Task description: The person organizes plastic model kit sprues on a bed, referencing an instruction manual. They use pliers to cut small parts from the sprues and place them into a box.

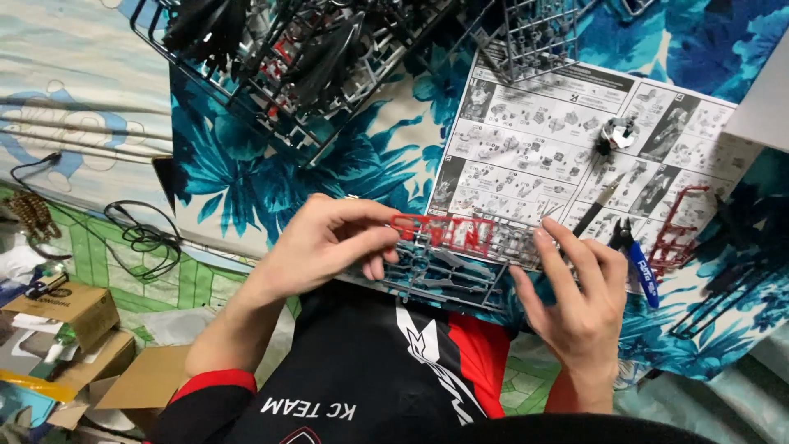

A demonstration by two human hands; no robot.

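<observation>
Head view: a bed or low surface draped in a blue floral cloth (246,177), with a green patterned mat (177,279) and cardboard boxes (70,316) on the floor to the left, beside a tangle of black cable (144,238). Spread on the cloth, a printed instruction sheet (542,156) of assembly diagrams. At the top, a heap of black sprues (271,57) and a grey sprue (538,33) overlapping the sheet's upper edge. On the sheet, a small built part (618,134) in black and white, and a slim knife (596,210) lying aslant. Just right of it, nippers (637,259) with blue handles, then a dark red sprue (678,230) at the sheet's right edge.

Near the lower edge of the sheet, over a black and red shirt (370,370) — a grey sprue frame (448,271) with a red frame (444,232) along its top, held level between both hands. Left hand (329,242) pinched on the left end, thumb and fingers closed over the bars. Right hand (579,300) at the right end, fingers spread flat and pressed onto the frame — grip underneath cannot be told. Hands apart, one at each end.
</observation>
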